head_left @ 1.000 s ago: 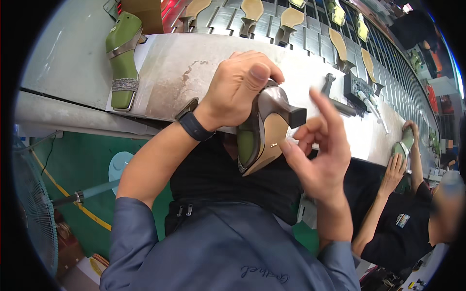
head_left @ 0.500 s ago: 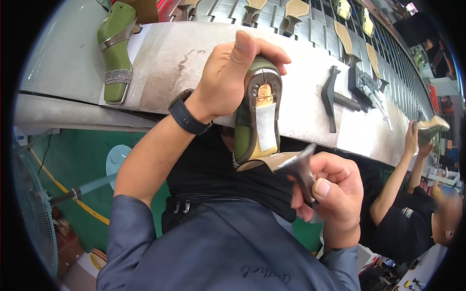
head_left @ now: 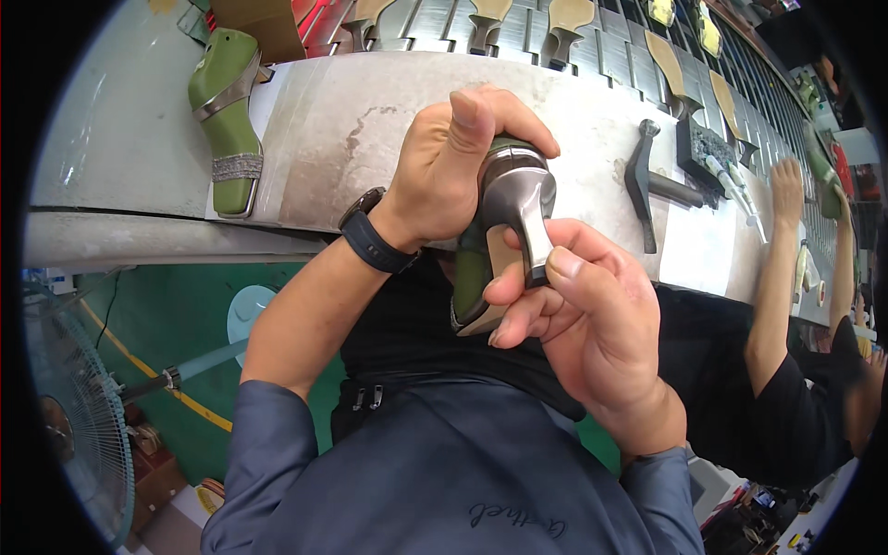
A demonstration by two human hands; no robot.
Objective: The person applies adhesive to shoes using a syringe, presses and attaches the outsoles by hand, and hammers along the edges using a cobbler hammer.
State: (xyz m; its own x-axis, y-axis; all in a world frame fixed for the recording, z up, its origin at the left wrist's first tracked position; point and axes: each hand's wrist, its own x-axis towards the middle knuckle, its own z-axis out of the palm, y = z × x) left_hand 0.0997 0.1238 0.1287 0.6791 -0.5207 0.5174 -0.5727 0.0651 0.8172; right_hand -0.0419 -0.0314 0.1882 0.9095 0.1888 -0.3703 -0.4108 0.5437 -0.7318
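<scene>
My left hand (head_left: 442, 176) grips the back end of a green shoe (head_left: 472, 277) held sole up above the table's near edge. Against the shoe's underside lies a sole with a dark, glossy high heel (head_left: 514, 196). The thumb and fingers of my right hand (head_left: 597, 319) pinch this heel near its tip. The heel's broad base sits over the shoe's heel end, and a strip of tan sole shows below. Most of the shoe's underside is hidden by the heel and my fingers.
Another green shoe (head_left: 227, 125) with a glittery strap lies at the table's left. A hammer (head_left: 647, 190) lies right of my hands, beside a black box (head_left: 698, 157). Heeled soles (head_left: 566, 28) line the conveyor behind. At right, a co-worker's arm (head_left: 782, 240) reaches over the table. A fan (head_left: 83, 416) stands lower left.
My right hand has moved up and left, swinging the heeled sole onto the shoe's underside and covering its white strip. My left hand keeps hold. The co-worker's hands have shifted.
</scene>
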